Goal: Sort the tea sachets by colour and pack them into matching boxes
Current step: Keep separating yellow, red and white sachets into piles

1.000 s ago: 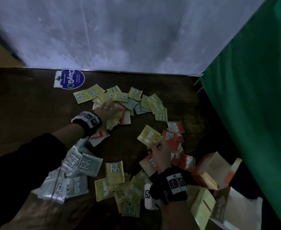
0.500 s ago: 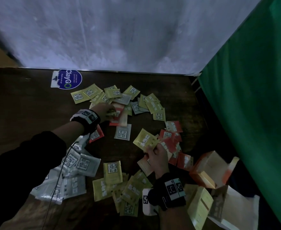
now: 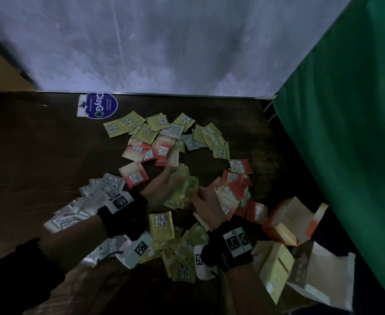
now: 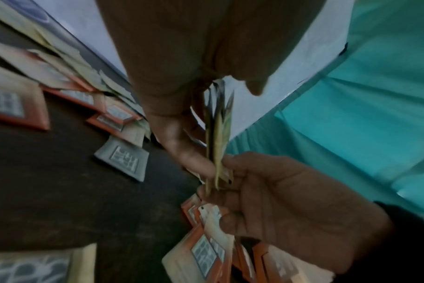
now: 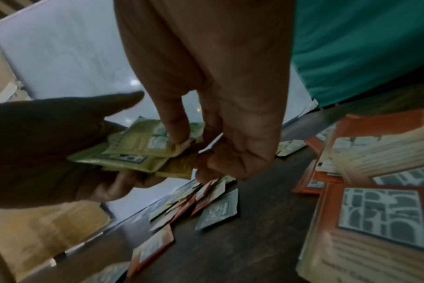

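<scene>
Between both hands a small stack of yellow sachets (image 3: 182,189) is held above the dark table (image 3: 39,155). My left hand (image 3: 166,185) cups the stack from the left, fingers under it and thumb above. My right hand (image 3: 204,197) pinches its near edge. The left wrist view shows the yellow stack (image 4: 218,145) edge-on, and the right wrist view shows the same stack (image 5: 143,151) in the left palm. Loose yellow sachets (image 3: 150,130) lie far, red sachets (image 3: 153,153) behind the hands, and a grey sachet (image 5: 218,210) under them.
A grey-white sachet pile (image 3: 89,203) lies left, a red pile (image 3: 234,194) right, a yellow pile (image 3: 182,255) near. An open orange box (image 3: 287,219), a yellow box (image 3: 275,264) and a white box (image 3: 323,276) stand at the near right. A green curtain (image 3: 346,133) bounds the right.
My left hand has come back from the far pile with yellow sachets and met my right hand. The right hand's sachet has joined them in one stack.
</scene>
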### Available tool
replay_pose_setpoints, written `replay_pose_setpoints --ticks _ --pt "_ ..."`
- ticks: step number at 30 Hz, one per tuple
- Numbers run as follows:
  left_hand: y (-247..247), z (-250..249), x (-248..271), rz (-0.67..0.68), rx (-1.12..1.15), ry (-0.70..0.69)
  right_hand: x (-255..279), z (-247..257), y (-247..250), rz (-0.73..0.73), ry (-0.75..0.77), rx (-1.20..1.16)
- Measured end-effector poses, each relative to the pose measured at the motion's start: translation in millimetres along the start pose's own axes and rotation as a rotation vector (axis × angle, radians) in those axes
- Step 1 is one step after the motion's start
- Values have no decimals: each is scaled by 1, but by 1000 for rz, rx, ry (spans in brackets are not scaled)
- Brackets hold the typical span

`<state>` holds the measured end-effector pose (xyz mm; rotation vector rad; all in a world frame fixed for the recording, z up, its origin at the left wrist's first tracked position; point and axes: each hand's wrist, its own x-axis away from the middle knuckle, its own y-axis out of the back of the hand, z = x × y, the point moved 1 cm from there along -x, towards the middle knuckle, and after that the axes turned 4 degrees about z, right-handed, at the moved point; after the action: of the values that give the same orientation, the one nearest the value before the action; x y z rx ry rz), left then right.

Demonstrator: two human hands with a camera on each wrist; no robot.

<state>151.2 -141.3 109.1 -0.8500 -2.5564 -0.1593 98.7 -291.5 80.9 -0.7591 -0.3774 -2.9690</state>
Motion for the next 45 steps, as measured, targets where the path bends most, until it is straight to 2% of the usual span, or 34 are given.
replay_pose_setpoints --ticks 2,4,7,8,10,13,14,16,19,23,27,32,34,36,38,41,45 --pt "-1 9 8 11 -76 -6 6 -3 0 -3 51 83" --pt "1 22 13 -12 -159 32 13 -11 -2 -11 26 81" --pt "-7 49 24 59 -122 144 24 -28 -10 -29 -176 -156" --pt "-10 55 32 92 -180 172 29 -32 -14 -18 -224 -209" --pt "-6 65 46 106 -520 154 39 -41 -20 6 -210 -181" --pt "27 81 55 139 -1288 84 45 -56 -25 -73 -131 92" --pt "42 87 58 202 -1469 142 48 -59 -26 -110 -123 194" --pt "63 98 65 326 -1637 280 55 -66 -30 -142 -111 430" --pt "76 109 72 362 -1661 296 73 -74 -38 -83 -118 716" --pt "90 107 68 372 -1741 283 90 -79 -55 -104 -190 773" --pt "98 103 67 350 -1706 281 100 -78 -72 -130 -222 734" --pt "87 92 64 250 -1651 297 106 -72 -90 -72 -222 645" --pt "68 84 67 207 -1670 187 105 -72 -81 -145 -212 550" --pt "43 79 72 256 -1652 31 103 -77 -65 -175 -256 515" --pt "21 81 74 360 -1553 -23 104 -85 -55 -115 -319 576" --pt "0 92 65 421 -1463 74 110 -94 -57 -72 -233 694" --pt "-19 105 58 463 -1469 151 123 -106 -60 -114 -162 664"
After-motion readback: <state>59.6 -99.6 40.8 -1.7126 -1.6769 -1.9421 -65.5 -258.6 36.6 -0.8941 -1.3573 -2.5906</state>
